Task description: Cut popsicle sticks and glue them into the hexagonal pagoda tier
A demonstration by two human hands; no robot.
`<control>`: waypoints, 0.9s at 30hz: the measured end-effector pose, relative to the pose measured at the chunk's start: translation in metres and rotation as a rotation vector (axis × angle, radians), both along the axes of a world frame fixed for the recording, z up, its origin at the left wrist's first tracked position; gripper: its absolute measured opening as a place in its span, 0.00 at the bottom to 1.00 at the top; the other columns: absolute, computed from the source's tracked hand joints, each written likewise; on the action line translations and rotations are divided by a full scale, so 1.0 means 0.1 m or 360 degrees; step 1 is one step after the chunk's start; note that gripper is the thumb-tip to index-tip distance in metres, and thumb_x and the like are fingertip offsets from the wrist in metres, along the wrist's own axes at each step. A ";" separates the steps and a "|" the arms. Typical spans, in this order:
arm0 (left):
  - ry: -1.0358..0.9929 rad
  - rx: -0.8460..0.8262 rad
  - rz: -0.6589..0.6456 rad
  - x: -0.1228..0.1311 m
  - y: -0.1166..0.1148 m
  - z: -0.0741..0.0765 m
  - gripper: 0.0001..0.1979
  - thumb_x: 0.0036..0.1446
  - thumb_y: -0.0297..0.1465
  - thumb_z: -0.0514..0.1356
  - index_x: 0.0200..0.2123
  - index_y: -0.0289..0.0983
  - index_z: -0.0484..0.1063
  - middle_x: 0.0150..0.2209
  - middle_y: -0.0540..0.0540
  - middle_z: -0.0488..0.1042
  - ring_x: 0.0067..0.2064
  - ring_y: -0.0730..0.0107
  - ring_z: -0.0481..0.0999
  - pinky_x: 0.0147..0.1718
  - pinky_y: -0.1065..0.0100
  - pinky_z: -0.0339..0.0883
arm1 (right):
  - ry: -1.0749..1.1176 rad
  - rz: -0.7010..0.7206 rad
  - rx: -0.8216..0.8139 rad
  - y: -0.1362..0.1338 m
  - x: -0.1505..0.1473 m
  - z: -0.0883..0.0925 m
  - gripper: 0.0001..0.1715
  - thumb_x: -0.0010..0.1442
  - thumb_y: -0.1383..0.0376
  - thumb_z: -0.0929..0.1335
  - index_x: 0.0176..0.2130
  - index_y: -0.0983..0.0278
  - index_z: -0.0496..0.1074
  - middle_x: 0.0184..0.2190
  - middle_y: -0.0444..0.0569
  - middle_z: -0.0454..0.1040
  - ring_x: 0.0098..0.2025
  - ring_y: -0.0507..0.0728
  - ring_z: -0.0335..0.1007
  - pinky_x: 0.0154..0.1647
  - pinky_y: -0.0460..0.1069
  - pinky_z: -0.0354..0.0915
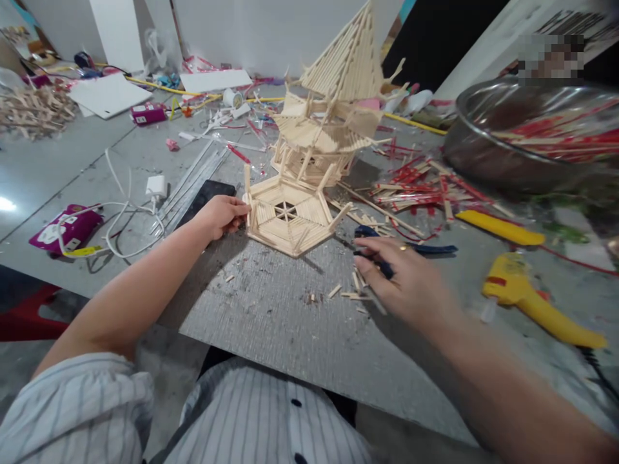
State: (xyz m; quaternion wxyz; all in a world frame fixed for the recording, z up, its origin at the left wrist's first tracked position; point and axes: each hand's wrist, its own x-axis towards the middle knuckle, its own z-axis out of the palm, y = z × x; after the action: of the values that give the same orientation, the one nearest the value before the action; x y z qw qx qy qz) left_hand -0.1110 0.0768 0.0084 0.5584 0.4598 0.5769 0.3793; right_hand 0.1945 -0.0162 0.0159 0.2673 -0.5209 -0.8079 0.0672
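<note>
A polygonal frame of pale wooden sticks [273, 225], with short upright posts and a spoked opening at its centre, lies tilted on the table. My left hand [223, 216] pinches the post at its left edge between thumb and fingers. To the right, my right hand [403, 274] is over a pair of dark blue-handled pliers [425, 249], thumb and index finger apart; whether it touches them I cannot tell. Behind the frame stands a taller stick-built pagoda model [333, 122] with a pointed roof. Cut stick ends [355, 295] are scattered near my right hand.
On the right lie a yellow glue gun [536, 299], a yellow-handled cutter [500, 227] and a metal basin [483, 145] with red-wrapped sticks. A dark phone [206, 198], white charger [156, 187] and purple packet [68, 229] are on the left. A stick pile [33, 109] sits farther back.
</note>
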 end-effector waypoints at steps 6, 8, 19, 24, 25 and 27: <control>0.0047 -0.0048 0.0006 0.04 -0.01 0.01 0.16 0.46 0.38 0.66 0.18 0.36 0.65 0.13 0.53 0.62 0.11 0.83 0.54 0.09 0.75 0.46 | 0.0142 0.0268 -0.0238 0.27 -0.48 -0.18 0.23 0.56 0.57 0.64 0.48 0.66 0.69 0.43 0.58 0.74 0.46 0.64 0.70 0.45 0.59 0.66; 0.0090 -0.0062 0.0005 0.06 -0.01 0.02 0.16 0.49 0.38 0.65 0.19 0.37 0.64 0.13 0.54 0.62 0.11 0.83 0.54 0.09 0.75 0.46 | 0.0190 0.0298 -0.0200 0.35 -0.58 -0.24 0.22 0.56 0.56 0.64 0.46 0.66 0.70 0.43 0.58 0.74 0.47 0.64 0.70 0.47 0.60 0.65; -0.0004 -0.0258 0.0059 0.11 -0.06 0.10 0.11 0.58 0.21 0.56 0.23 0.33 0.65 0.13 0.57 0.62 0.11 0.85 0.57 0.10 0.76 0.49 | 0.0320 0.0514 0.0014 0.37 -0.66 -0.26 0.04 0.60 0.65 0.64 0.33 0.60 0.69 0.34 0.47 0.78 0.39 0.57 0.72 0.43 0.55 0.66; 0.0011 -0.0278 0.0000 0.15 -0.08 0.12 0.11 0.59 0.22 0.55 0.24 0.34 0.64 0.13 0.58 0.62 0.12 0.85 0.57 0.12 0.76 0.50 | 0.0269 0.0598 -0.0001 0.33 -0.63 -0.23 0.04 0.60 0.65 0.65 0.32 0.60 0.68 0.35 0.46 0.78 0.39 0.57 0.71 0.42 0.56 0.66; 0.0017 -0.0282 -0.0018 0.15 -0.08 0.12 0.10 0.58 0.22 0.56 0.24 0.34 0.64 0.13 0.58 0.62 0.12 0.85 0.57 0.12 0.76 0.49 | 0.0264 0.0613 -0.0011 0.33 -0.62 -0.22 0.04 0.60 0.66 0.64 0.32 0.60 0.68 0.35 0.46 0.78 0.39 0.57 0.71 0.42 0.55 0.65; 0.0036 -0.0302 -0.0059 0.16 -0.09 0.12 0.09 0.58 0.23 0.56 0.25 0.34 0.65 0.13 0.58 0.62 0.12 0.85 0.57 0.12 0.75 0.48 | 0.0268 0.0640 -0.0032 0.32 -0.60 -0.20 0.04 0.60 0.66 0.64 0.32 0.60 0.68 0.34 0.46 0.78 0.39 0.56 0.70 0.42 0.55 0.66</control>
State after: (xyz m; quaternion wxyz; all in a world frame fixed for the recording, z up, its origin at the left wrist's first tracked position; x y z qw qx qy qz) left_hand -0.0948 0.0678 0.0206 0.5999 0.4197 0.6079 0.3073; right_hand 0.1343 0.0158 -0.0044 0.3097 -0.3445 -0.8697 0.1705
